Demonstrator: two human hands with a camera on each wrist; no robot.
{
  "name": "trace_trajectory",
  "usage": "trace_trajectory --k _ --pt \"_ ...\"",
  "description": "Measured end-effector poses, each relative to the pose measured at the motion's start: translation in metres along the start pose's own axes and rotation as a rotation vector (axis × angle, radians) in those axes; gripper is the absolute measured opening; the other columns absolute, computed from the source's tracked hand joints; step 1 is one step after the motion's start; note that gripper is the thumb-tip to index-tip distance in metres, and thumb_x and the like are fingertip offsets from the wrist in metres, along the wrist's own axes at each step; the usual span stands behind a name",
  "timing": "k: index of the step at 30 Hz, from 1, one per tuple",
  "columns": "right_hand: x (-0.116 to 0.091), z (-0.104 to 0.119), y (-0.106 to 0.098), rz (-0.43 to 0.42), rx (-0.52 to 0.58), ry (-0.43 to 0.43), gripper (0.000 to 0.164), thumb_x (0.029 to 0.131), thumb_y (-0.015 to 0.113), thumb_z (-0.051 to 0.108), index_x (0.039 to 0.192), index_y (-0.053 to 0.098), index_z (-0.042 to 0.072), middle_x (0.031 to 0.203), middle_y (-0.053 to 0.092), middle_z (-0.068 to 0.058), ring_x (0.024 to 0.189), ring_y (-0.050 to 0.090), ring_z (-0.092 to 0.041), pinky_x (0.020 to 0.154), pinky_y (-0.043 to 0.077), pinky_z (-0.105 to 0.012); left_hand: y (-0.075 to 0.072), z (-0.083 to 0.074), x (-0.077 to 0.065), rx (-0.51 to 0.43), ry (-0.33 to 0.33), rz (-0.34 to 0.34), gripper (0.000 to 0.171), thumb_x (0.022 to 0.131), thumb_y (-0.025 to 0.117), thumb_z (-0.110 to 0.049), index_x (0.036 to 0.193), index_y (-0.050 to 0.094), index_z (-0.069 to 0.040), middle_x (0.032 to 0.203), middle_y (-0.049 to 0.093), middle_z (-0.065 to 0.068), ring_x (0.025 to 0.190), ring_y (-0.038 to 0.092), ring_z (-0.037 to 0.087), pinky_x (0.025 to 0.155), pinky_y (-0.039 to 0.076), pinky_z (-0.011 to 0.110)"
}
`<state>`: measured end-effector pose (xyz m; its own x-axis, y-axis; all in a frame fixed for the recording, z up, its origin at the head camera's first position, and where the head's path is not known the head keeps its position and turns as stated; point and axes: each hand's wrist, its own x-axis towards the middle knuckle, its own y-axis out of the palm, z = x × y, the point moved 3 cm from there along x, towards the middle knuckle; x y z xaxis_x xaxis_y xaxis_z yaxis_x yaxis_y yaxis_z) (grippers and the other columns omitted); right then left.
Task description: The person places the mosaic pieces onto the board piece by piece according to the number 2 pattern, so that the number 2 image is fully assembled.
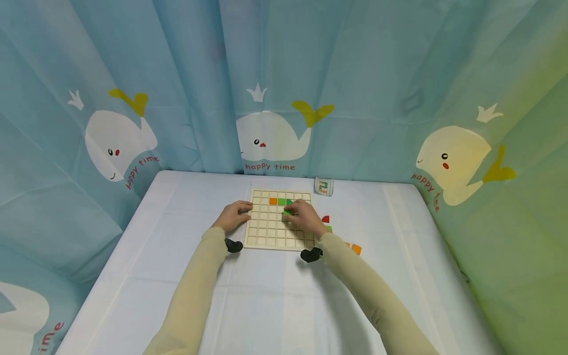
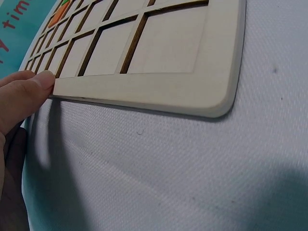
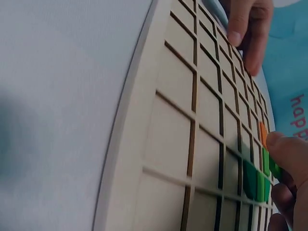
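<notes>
A pale wooden grid board lies on the table. Along one of its upper rows sit an orange tile, a green tile and a darker green piece. My right hand is over the board's right half, thumb and fingers pinching a small green tile; the fingers hide part of it. More green shows in the cells beside that thumb in the right wrist view. At the board's left edge, my left hand touches the rim with thumb and fingertips extended.
Right of the board lie a red piece, a green tile and orange tiles, partly behind the right forearm. A small patterned card lies near the table's back edge. A blue whale-print curtain hangs behind.
</notes>
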<state>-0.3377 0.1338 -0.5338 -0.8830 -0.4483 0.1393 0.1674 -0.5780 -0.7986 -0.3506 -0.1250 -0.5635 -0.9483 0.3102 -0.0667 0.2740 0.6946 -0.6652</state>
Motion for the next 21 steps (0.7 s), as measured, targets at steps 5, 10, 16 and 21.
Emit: trace_trajectory --k 5,10,16,21 --pt "0.005 0.005 0.01 0.029 -0.036 -0.029 0.029 0.09 0.072 0.02 0.116 0.071 0.005 0.106 0.061 -0.008 0.098 0.057 -0.025 0.088 0.053 -0.041 -0.001 -0.002 -0.002 0.0 0.01 0.001 0.043 0.094 0.066 -0.016 0.135 0.059 -0.004 0.147 0.048 0.006 0.143 0.033 0.027 0.121 0.025 0.04" --pt "0.006 0.007 0.017 0.07 -0.099 0.0 0.027 0.09 0.073 0.022 0.113 0.072 0.009 0.109 0.061 -0.007 0.103 0.056 -0.025 0.093 0.052 -0.04 -0.001 -0.002 -0.002 0.002 0.012 0.006 0.042 0.095 0.066 -0.016 0.135 0.059 -0.004 0.147 0.048 0.006 0.143 0.032 0.027 0.121 0.025 0.04" --pt "0.006 0.008 0.019 0.054 -0.13 0.03 0.024 0.091 0.072 0.022 0.111 0.072 0.01 0.109 0.061 -0.007 0.104 0.056 -0.025 0.094 0.052 -0.039 -0.001 -0.002 -0.002 -0.001 0.025 0.003 0.042 0.095 0.066 -0.015 0.134 0.06 -0.004 0.147 0.048 0.007 0.143 0.032 0.028 0.121 0.026 0.041" --pt "0.007 0.008 0.018 0.036 -0.109 0.044 0.024 0.09 0.073 0.022 0.109 0.073 0.008 0.107 0.061 -0.009 0.102 0.057 -0.026 0.092 0.053 -0.04 -0.001 -0.001 -0.002 -0.005 0.025 -0.001 0.041 0.095 0.066 -0.015 0.134 0.06 -0.004 0.147 0.048 0.007 0.142 0.033 0.027 0.121 0.026 0.04"
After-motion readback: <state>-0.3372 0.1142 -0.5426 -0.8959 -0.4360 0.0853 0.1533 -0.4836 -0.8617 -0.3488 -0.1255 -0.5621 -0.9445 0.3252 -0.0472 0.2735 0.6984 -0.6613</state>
